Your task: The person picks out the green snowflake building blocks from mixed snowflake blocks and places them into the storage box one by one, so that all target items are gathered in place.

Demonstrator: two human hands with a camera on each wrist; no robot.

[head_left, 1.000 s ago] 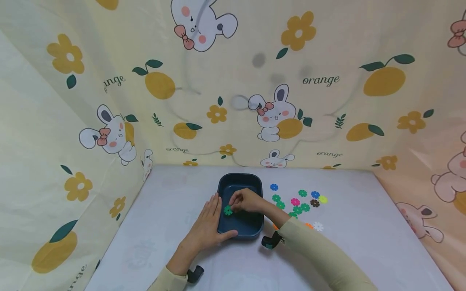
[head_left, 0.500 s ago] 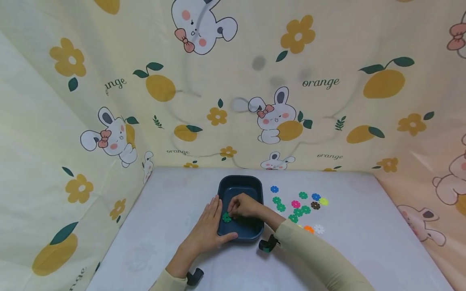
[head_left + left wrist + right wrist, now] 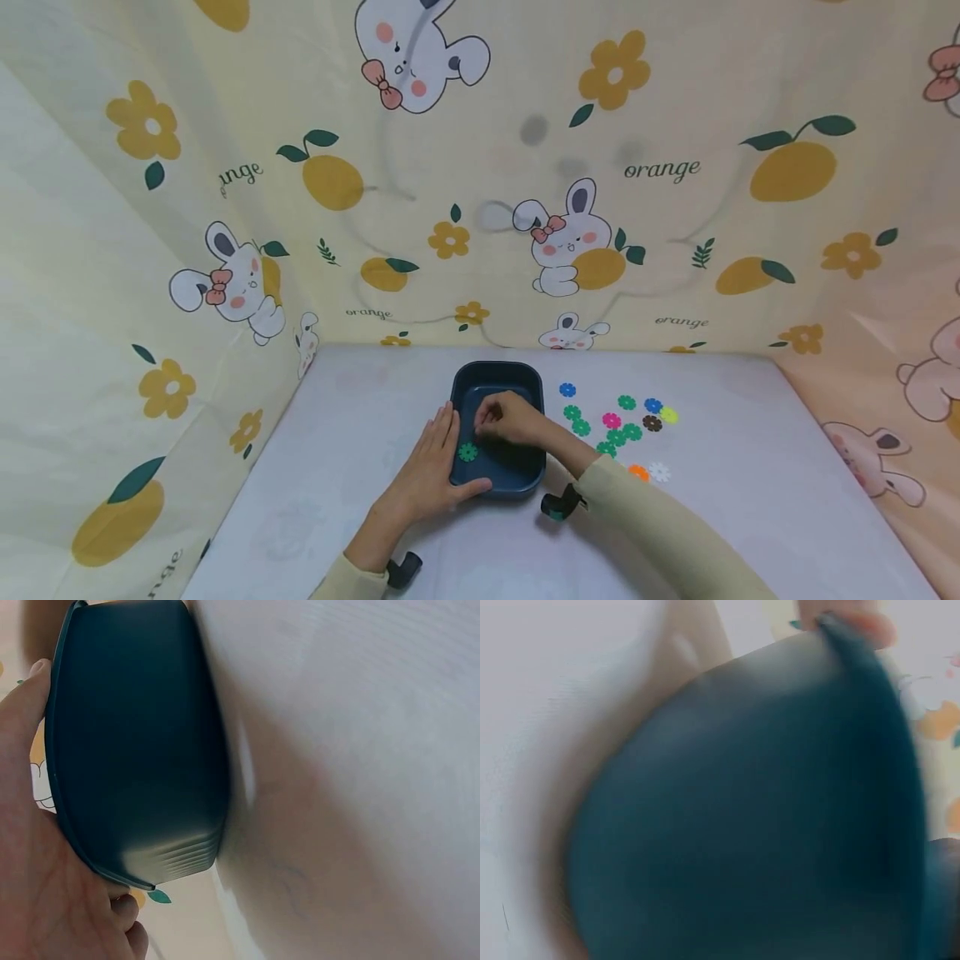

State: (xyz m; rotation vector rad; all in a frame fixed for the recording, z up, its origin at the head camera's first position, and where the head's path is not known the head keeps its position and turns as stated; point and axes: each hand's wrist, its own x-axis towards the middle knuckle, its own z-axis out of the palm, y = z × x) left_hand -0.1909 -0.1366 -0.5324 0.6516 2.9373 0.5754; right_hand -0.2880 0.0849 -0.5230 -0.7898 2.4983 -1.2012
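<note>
A dark blue rectangular tray (image 3: 506, 492) stands on the table. My left hand (image 3: 427, 471) lies along its left side with straight fingers, the thumb at the front rim; the left wrist view shows the hand against the tray's rim (image 3: 56, 772). My right hand (image 3: 512, 419) is over the inside of the tray, fingers loosely bent, with nothing visible between them. A green flower-shaped plastic disc (image 3: 468, 452) lies in the tray just in front of the right fingertips. The tray's outer wall (image 3: 742, 810) fills most of the blurred right wrist view.
Several flower-shaped discs lie right of the tray: green (image 3: 632, 432), blue (image 3: 567, 390), pink (image 3: 611, 421), brown (image 3: 652, 423), yellow (image 3: 669, 415), orange (image 3: 638, 472) and white (image 3: 659, 472). A printed cloth (image 3: 480, 167) surrounds the table (image 3: 360, 392).
The green disc moved toward the front of the tray in my right fingers and was let go. The right hand has since drawn slightly back from it. The left hand stays at the rim.
</note>
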